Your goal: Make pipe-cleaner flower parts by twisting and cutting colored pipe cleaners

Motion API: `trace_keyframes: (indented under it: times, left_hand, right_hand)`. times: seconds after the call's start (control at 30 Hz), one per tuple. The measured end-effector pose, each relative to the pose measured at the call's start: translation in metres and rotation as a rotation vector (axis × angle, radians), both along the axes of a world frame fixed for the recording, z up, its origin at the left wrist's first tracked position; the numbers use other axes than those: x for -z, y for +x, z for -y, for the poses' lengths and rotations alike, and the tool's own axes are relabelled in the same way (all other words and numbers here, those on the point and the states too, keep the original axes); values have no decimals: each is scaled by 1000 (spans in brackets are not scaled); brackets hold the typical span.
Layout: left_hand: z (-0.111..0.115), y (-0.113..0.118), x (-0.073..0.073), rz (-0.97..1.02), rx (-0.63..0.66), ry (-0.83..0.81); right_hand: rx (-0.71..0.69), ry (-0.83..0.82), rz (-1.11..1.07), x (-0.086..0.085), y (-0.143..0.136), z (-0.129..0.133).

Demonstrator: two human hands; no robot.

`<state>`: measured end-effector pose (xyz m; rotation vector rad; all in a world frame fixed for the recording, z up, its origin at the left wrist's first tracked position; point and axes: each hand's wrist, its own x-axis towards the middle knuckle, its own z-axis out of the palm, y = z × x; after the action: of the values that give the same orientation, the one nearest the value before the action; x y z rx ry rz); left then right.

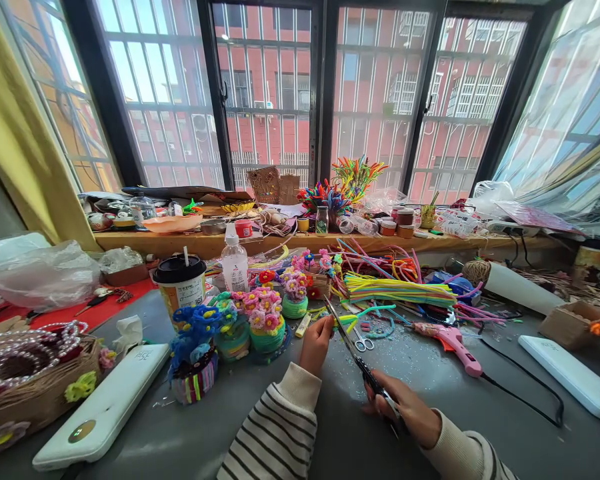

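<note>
My left hand (317, 343) is closed, its fingertips pinching a yellow-green pipe cleaner (349, 320) that points right. In my right hand (405, 403) is a pair of long scissors with black handles (373, 379). Their blades reach up and left, close beside the left fingertips and across the pipe cleaner in this view. Whether the blades touch it I cannot tell. Small white-handled scissors (364, 345) lie just beyond the blades. Behind them rests a thick bundle of yellow and green pipe cleaners (400, 290).
A pink glue gun (455, 343) lies to the right, its black cord looping over the grey table. Small pots of fuzzy flowers (265, 313), a drink cup (183, 287) and a bottle (235, 263) stand left. White padded rests (110, 400) flank the work area.
</note>
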<state>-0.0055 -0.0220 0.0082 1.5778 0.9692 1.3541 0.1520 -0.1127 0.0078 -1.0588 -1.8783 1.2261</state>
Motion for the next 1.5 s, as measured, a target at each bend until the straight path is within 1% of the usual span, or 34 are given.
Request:
trace_keyframes:
  times: [0.1,0.23,0.4,0.53,0.63,0.73,0.87,0.93,0.97,1.03,1.17,1.23,1.33,1.4,1.5]
  left_hand:
    - [0,1,1,20,-9,-5]
    - [0,2,2,37,-21,-6]
    - [1,2,2,36,-47,13]
    - [1,3,0,42,-36,17]
    - [2,3,-2,3,-2,29]
    - [3,4,-3,-16,1,27]
    - [4,6,-2,-53,-1,27]
    - [4,6,-1,-61,10,36]
    - [4,6,-1,-56,1,43]
    - [3,3,-1,-53,-65,65]
    - [-2,-9,-3,-158,-297,130]
    - [-4,-15,-5,-185,-365,115]
    - [-9,-23,-7,-151,-389,70]
    - [-11,-26,-7,-142,-385,67]
    - [-15,-28,-4,-147,-365,60]
  right_hand:
    - [7,2,-4,3,-2,-2]
    - [20,-41,-64,1,-6,-1]
    - [42,-40,-46,1,-9,-1]
    - [-6,-70,-147,5,-6,-3]
    - [-27,-68,-165,6,-3,-5]
    - [2,-56,-140,8,-4,-6]
    - [89,-11,-61,10,-7,-6]
    - [109,15,-32,9,-8,-5]
    - [108,24,-28,8,-8,-4]
    - [116,33,-33,6,-5,-3]
    - [158,17,-55,2,12,-2]
    - [195,22,-56,1,27,-3]
    - [288,42,37,-1,54,-3]
    - [335,72,201,-2,75,-2]
    - [499,240,461,2,105,-1]
